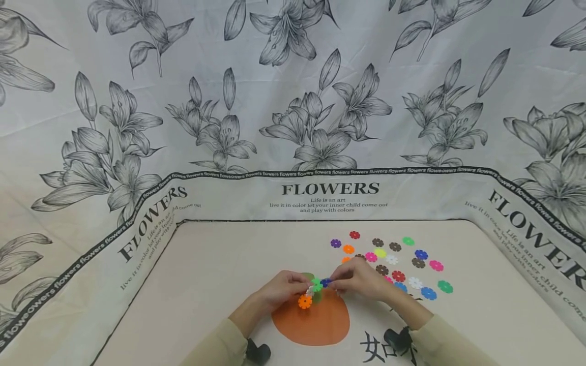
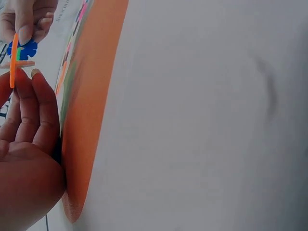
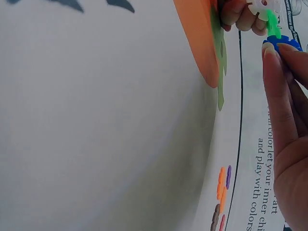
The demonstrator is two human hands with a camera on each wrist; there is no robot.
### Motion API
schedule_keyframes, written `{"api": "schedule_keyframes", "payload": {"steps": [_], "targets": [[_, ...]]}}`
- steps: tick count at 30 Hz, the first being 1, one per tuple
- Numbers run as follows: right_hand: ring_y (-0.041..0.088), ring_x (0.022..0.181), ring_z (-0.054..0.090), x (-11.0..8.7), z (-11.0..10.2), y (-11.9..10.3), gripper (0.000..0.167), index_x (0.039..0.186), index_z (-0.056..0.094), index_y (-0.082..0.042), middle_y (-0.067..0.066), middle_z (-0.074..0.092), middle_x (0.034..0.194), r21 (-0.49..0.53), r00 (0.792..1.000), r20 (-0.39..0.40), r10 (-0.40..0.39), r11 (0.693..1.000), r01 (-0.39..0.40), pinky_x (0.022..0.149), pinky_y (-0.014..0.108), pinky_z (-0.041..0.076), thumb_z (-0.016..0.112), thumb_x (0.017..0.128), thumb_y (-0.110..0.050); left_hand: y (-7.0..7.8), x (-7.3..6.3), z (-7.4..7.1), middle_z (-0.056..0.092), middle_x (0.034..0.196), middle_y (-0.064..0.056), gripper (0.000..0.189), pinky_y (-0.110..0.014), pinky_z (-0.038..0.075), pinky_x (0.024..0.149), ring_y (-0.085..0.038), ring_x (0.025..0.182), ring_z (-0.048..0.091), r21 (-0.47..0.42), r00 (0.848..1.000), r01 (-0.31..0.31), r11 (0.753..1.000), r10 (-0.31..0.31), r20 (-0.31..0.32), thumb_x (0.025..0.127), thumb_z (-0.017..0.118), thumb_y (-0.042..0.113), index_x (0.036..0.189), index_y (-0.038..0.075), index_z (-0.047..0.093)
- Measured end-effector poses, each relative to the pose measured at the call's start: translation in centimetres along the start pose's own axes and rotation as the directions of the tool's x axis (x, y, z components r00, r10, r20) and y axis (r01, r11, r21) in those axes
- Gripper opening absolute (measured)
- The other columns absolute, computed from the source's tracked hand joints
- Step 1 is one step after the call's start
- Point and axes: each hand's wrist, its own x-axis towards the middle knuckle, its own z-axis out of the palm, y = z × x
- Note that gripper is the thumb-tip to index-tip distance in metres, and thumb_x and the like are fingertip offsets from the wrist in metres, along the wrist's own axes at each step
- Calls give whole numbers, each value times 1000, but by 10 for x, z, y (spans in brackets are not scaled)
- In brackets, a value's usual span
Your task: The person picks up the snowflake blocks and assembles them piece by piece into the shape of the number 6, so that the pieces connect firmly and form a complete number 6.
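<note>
In the head view my left hand (image 1: 285,288) pinches a small cluster of slotted, flower-shaped plastic discs. An orange disc (image 1: 304,301) hangs at its near end, with a white disc (image 3: 263,6) and a green disc (image 1: 316,284) further along. My right hand (image 1: 361,278) grips a blue disc (image 1: 326,282) between thumb and index finger. In the right wrist view the blue disc meets the green one edge to edge. From the left wrist the orange disc (image 2: 13,72) appears edge-on, crossing the white one. Both hands are above an orange printed shape (image 1: 316,325).
Loose flower-shaped discs in many colours, such as a pink disc (image 1: 436,266) and a green disc (image 1: 445,286), lie scattered at the back right of the table. Black printed characters (image 1: 377,347) mark the cloth near the right forearm. A flower-printed curtain (image 1: 293,122) hangs behind.
</note>
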Motion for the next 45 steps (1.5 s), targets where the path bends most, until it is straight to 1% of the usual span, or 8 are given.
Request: {"api": "schedule_keyframes", "payload": {"steps": [6,10,18,27,30,35,39,45], "targets": [[26,66,71,4,2,0,6,92,80,-1,9,75,79,-8,997,42,-66,998,66,66,30,60,76,91,-6,-1,1,0,70,98,-4,16,-25,55,82,-17,90,61,-7,1000,-20,1000,20,13,98,67,10,104,-2,76],[24,64,69,6,2,-1,5,91,80,0,8,74,75,-23,995,57,-87,996,89,63,28,58,76,91,-3,-1,1,-1,69,93,-3,17,-25,55,82,-16,89,60,-4,999,-35,999,35,33,98,66,8,103,-4,76],[16,69,69,5,4,2,8,98,80,-7,12,76,83,-34,1000,23,-15,999,15,67,26,58,75,92,-6,2,2,-1,72,92,-2,18,-33,56,92,-16,87,65,-6,998,-3,1000,3,59,98,68,11,106,-4,75],[19,78,71,8,8,0,13,107,78,-9,5,77,95,-95,1000,18,-19,995,20,77,26,59,72,96,-12,2,2,0,75,94,-6,18,-40,52,101,-20,89,68,4,998,-2,1000,2,68,99,69,16,107,1,76],[14,82,69,6,4,0,15,108,77,-8,1,76,97,-157,1000,-23,-8,988,4,79,26,57,73,96,-15,1,2,0,75,94,-6,18,-43,49,105,-19,90,68,15,999,9,1000,-10,48,98,70,17,107,2,76],[12,86,64,2,-13,5,19,109,76,-5,-3,73,95,-280,986,-150,79,953,-119,78,27,55,74,94,-17,-2,3,1,76,92,-6,17,-44,47,107,-18,90,69,0,999,10,1000,-10,38,99,69,16,108,3,75],[14,87,62,-1,-28,16,19,110,75,-7,-4,70,94,-330,952,-260,160,912,-243,78,29,55,75,92,-15,-4,3,1,75,87,-6,16,-39,52,101,-18,86,69,-23,999,-11,1000,13,47,101,66,14,107,1,73],[18,79,55,-3,-45,30,27,113,71,-1,1,64,86,-415,921,-326,212,844,-341,70,31,50,78,89,-11,-2,2,2,73,84,-4,17,-34,55,94,-18,83,68,-22,998,-35,999,37,53,102,64,15,105,0,72]]}}
